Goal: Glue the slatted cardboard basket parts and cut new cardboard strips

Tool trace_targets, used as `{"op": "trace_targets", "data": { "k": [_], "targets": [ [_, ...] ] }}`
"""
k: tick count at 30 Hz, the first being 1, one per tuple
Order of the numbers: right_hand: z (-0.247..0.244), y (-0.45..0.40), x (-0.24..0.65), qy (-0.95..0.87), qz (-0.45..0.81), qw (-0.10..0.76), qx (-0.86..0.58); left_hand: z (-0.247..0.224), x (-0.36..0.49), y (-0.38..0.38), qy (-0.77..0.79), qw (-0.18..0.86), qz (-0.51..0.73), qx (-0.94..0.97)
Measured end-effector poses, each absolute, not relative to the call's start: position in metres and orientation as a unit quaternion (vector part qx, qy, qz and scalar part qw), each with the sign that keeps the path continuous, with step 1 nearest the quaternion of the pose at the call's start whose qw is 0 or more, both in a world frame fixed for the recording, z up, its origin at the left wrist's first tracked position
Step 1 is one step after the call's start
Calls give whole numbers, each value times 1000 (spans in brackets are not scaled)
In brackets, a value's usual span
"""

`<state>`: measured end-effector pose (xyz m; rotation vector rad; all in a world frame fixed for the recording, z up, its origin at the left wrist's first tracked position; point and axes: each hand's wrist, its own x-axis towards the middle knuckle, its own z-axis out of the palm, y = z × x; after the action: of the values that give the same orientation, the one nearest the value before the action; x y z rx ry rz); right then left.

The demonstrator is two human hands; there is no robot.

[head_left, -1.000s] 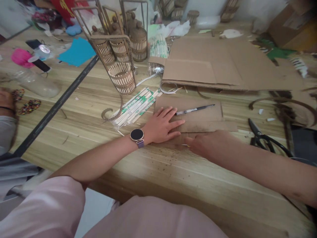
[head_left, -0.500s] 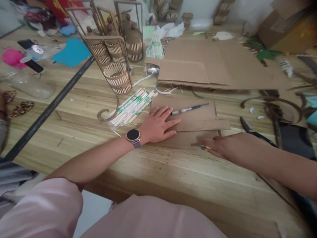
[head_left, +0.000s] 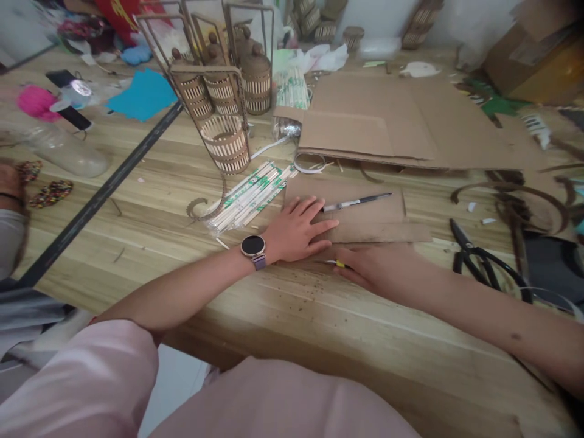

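Observation:
My left hand (head_left: 298,234) lies flat with fingers spread on a small piece of cardboard (head_left: 365,210), pressing it to the table. A narrow cardboard strip (head_left: 387,232) lies across this piece, its left end at my left fingers. My right hand (head_left: 369,264) is closed around a craft knife (head_left: 340,263) with a yellow part. The thin blade points left along the near edge of the cardboard, close below my left hand. Most of the handle is hidden in my right hand. A pen (head_left: 358,201) rests on the cardboard beyond my left fingertips.
Black scissors (head_left: 483,258) lie right of my right hand. Wrapped chopsticks (head_left: 250,198) and a basket-like lantern (head_left: 225,143) stand left of the cardboard. Larger cardboard sheets (head_left: 365,121) lie behind. Another person's hand (head_left: 10,182) shows at the left edge, near beaded strings (head_left: 51,193).
My right hand has slid left with the craft knife along the near edge of the cardboard, toward my left hand. My left hand stays on the cardboard. The view has shifted slightly.

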<state>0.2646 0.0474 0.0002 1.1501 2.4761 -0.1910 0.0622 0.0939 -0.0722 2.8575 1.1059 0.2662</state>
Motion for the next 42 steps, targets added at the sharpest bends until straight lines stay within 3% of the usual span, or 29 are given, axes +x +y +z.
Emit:
{"op": "trace_targets", "data": {
  "k": [3,20,38,42],
  "targets": [
    [7,49,249,877,-66,250,404,-73,62,94,355,29,91,930],
    [2,50,246,864,-76,278,413,-73,62,94,356,25,91,930],
    [-8,45,254,902,-36,199,382,-74,61,95,347,33,96,932],
    [-5,43,265,889,-20,239,390,-74,61,95,353,30,91,931]
  ]
}}
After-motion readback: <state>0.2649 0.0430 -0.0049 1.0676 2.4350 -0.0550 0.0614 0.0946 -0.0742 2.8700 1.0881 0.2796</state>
